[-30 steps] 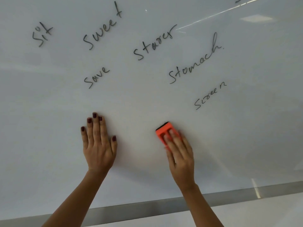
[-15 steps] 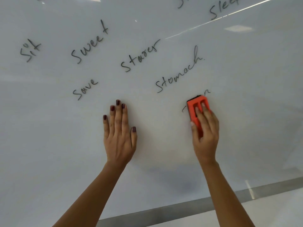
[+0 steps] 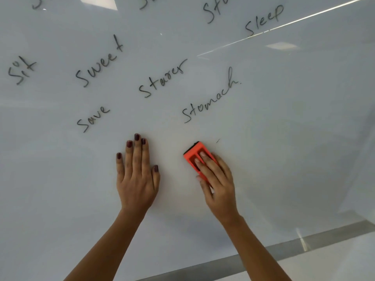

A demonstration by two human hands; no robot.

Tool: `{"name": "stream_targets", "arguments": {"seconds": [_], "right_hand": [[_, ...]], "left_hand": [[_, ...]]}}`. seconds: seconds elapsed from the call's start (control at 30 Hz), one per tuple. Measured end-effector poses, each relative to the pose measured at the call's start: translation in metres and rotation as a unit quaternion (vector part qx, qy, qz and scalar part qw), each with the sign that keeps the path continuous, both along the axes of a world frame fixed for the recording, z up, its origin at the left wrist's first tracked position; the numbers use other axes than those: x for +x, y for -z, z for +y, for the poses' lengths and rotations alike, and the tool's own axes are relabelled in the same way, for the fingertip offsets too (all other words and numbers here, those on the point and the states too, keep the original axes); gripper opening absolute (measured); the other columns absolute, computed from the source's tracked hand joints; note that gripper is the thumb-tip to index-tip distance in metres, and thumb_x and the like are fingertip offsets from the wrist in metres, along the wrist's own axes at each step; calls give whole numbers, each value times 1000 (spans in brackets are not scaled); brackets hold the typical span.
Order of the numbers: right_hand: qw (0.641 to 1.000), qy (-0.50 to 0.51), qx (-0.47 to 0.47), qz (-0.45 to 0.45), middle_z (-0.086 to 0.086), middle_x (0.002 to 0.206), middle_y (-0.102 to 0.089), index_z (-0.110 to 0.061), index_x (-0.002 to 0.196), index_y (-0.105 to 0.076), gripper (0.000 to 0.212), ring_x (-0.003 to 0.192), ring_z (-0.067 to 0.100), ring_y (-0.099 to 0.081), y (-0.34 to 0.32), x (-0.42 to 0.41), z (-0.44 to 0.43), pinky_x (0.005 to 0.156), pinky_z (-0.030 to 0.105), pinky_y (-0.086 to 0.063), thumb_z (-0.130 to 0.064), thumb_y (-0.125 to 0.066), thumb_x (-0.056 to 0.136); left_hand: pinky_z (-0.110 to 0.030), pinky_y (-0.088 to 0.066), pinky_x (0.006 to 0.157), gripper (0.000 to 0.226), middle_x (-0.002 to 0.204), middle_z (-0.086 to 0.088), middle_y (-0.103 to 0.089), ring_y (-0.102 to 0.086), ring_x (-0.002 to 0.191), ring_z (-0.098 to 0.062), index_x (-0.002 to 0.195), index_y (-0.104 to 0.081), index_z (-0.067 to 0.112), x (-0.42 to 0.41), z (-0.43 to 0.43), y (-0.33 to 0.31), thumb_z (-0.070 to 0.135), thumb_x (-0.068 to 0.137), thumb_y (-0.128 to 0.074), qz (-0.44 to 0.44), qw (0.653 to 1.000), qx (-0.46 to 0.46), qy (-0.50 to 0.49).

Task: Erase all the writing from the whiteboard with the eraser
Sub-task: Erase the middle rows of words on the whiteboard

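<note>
The whiteboard (image 3: pixel 294 138) fills the view. Black handwritten words remain on it: "Sit" (image 3: pixel 21 69), "Sweet" (image 3: pixel 99 63), "Starer" (image 3: pixel 162 80), "Save" (image 3: pixel 93 118), "Stomach" (image 3: pixel 211 98), "Sleep" (image 3: pixel 263 19), and cut-off words along the top edge. My right hand (image 3: pixel 218 179) presses an orange eraser (image 3: pixel 195 156) flat on the board below "Stomach". A tiny black stroke (image 3: pixel 218 140) is left just up and right of the eraser. My left hand (image 3: pixel 137 173) lies flat on the board, fingers spread, left of the eraser.
A grey metal frame (image 3: pixel 304 244) runs along the board's lower edge, with a white surface (image 3: pixel 334 268) below it. Ceiling lights reflect on the board at the upper right.
The word "Screen" has been wiped away, leaving one small stroke. My right hand carried the eraser up across it, then back down and left. The view tilted upward, showing more words.
</note>
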State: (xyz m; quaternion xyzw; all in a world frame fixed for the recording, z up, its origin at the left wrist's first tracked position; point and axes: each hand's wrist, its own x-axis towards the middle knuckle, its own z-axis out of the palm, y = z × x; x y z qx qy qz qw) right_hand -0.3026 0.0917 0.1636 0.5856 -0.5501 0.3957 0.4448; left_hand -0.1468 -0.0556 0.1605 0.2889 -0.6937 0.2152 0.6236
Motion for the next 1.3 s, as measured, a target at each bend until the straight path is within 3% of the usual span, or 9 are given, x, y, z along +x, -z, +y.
{"name": "stream_targets", "arguments": {"seconds": [0.13,0.3,0.43,0.57,0.7,0.83,1.0,1.2,1.3], "right_hand": [[998,25,-49,-16,3,149,-50,-11,139,-55,40,140,25,-43,-25,-25,10,118,39,-36,-11,-57,98],[950,37,-195,-240,7,147,-51,-8,137,-56,42,136,25,-45,-41,-9,-3,114,47,-40,-11,-60,96],[999,34,-27,13,5,149,-51,-11,139,-54,37,139,28,-46,-20,9,-7,117,37,-37,-16,-49,103],[978,107,28,179,3,149,-50,-14,147,-42,40,137,27,-49,-39,-16,4,103,43,-52,-14,-47,107],[991,86,-104,-1,8,151,-48,-8,142,-51,40,140,23,-44,-68,-23,3,117,40,-38,-12,-53,102],[952,72,-222,-197,11,148,-50,-5,139,-53,41,131,28,-46,-122,-18,-4,112,34,-39,-9,-59,99],[928,52,-265,-258,12,146,-52,-5,137,-55,39,130,29,-48,-183,-13,-7,109,32,-38,-11,-58,99],[992,37,-117,-13,12,145,-53,-6,137,-56,39,134,26,-46,-133,17,-17,115,41,-37,-8,-59,98],[983,68,-1,171,4,148,-52,-13,142,-52,37,136,24,-49,-115,12,-13,112,41,-44,-19,-46,106]], "left_hand": [[-42,-5,126,61,163,-9,-13,-3,154,-22,157,-15,3,1,1,0,23,101,-30,5,1000,-4,1],[-39,-2,126,60,162,-11,-16,-2,154,-20,157,-15,4,0,3,0,24,101,-30,10,1000,2,-7],[-39,-1,126,61,160,-13,-20,-1,154,-21,155,-18,2,1,4,-1,23,99,-32,12,1000,5,-7],[-38,1,125,63,160,-12,-18,2,154,-19,155,-16,1,1,8,-2,24,98,-32,11,1000,23,1],[-38,2,126,68,163,-8,-9,4,154,-19,158,-7,6,2,11,-4,24,98,-33,20,999,31,26],[-40,-2,126,67,163,-8,-8,1,154,-20,158,-4,6,6,10,-22,23,100,-34,29,998,3,47],[-40,-4,126,63,165,-6,-4,-2,154,-20,157,-13,2,6,4,-51,22,100,-33,17,999,3,51],[-40,-7,126,62,165,-7,-9,-5,154,-21,157,-17,4,5,-1,-46,22,99,-32,2,1000,-10,27],[-41,-8,126,61,164,-10,-14,-8,154,-22,157,-18,4,3,-1,-46,22,100,-32,9,1000,-13,23]]}}
